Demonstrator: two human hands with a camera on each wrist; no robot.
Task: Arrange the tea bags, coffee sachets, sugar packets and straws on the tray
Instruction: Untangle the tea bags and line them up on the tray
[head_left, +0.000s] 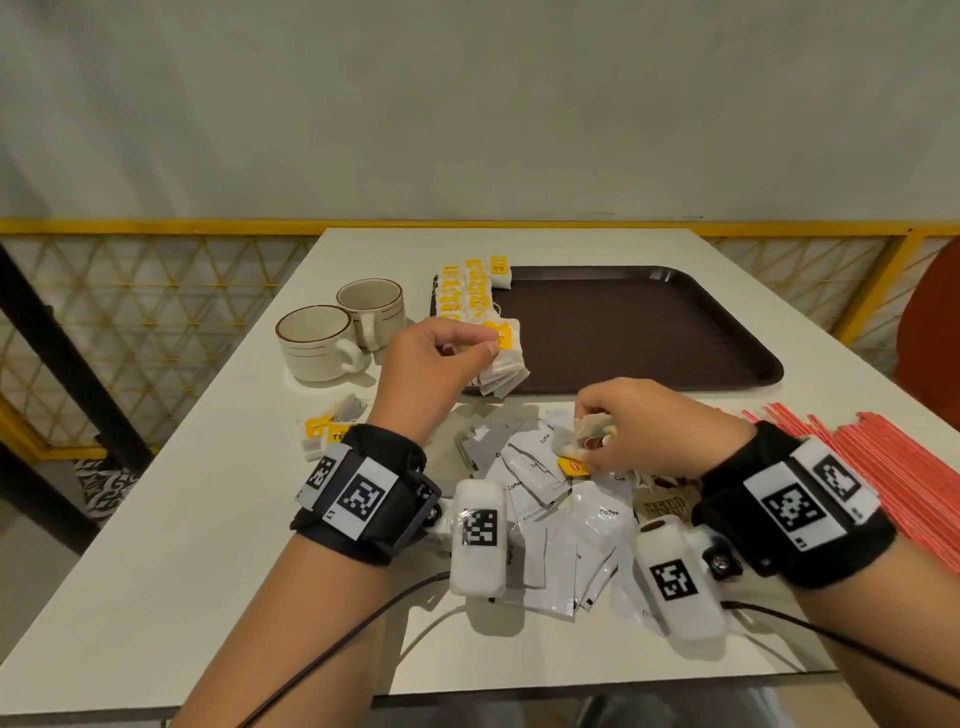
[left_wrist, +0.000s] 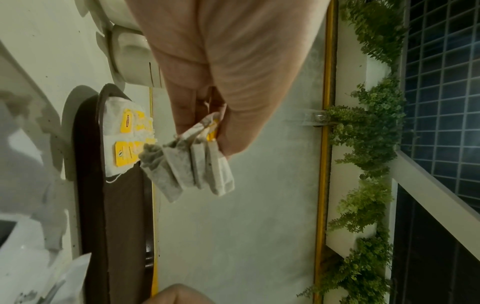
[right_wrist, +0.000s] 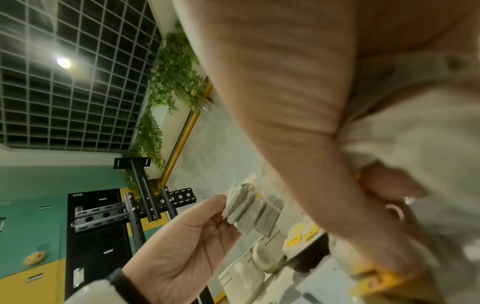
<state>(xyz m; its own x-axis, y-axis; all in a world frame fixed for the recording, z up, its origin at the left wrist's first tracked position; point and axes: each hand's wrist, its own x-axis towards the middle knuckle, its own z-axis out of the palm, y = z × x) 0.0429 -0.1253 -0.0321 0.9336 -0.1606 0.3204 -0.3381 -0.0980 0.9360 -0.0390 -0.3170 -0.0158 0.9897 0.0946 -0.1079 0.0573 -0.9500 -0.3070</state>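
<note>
I am looking down on a white table (head_left: 171, 545) with the brown tray (head_left: 649, 332) at its far side, mostly bare. Only a row of tea bags (head_left: 470, 291) lies along the tray's left edge. The red straws (head_left: 883, 457) lie in a loose sheaf at the right of the table, well apart from the tray, and I judge that a careless sweep of my right forearm could roll them off the edge. Two cups (head_left: 343, 332) stand just left of the tray; my left wrist passes near them, so a knock is possible. The coffee sachets (head_left: 550, 499) sprawl in a pile between my wrists, with sugar packets perhaps among them, though I cannot tell which they are.

My left hand (head_left: 431, 364) pinches a fanned bunch of tea bags (left_wrist: 192, 164) between thumb and fingers (left_wrist: 187, 107) over the tray's near left corner. The grip sits only at their tops, so I think one bag could slip out or the strings tangle as I lay them down. My right hand (head_left: 639, 431) has its fingers curled round more tea bags (head_left: 592, 441) above the sachet pile; lifting them may drag a sachet along.
</note>
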